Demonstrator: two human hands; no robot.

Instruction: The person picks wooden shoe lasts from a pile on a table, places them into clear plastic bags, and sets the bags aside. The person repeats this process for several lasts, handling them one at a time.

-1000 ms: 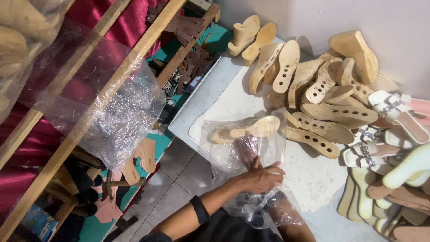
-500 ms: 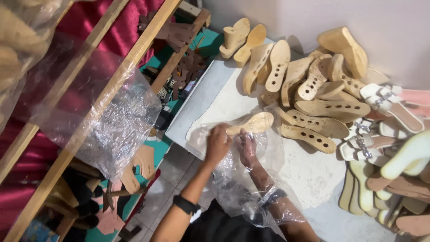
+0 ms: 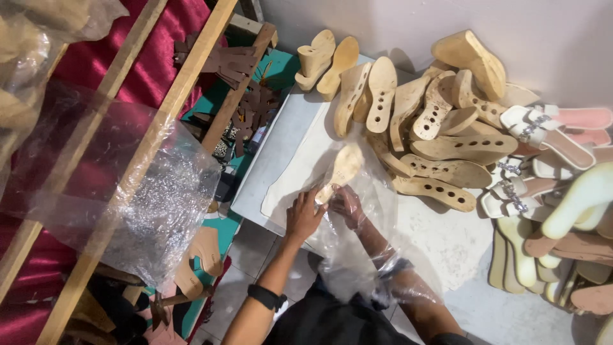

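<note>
Your right hand [image 3: 348, 206], inside the clear bag [image 3: 357, 255], grips the sole [image 3: 341, 171]. It points away, toward the pile. Your left hand [image 3: 302, 216] pinches the bag beside it.

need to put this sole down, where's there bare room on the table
Free patches: the grey table strip left of the cream sheet, and the pale surface between the clear plastic bag and the sandals. The pile of wooden soles along the wall is crowded.

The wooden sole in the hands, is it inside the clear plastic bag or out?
Inside: the wooden sole shows through the clear plastic bag, which also covers the right hand.
</note>
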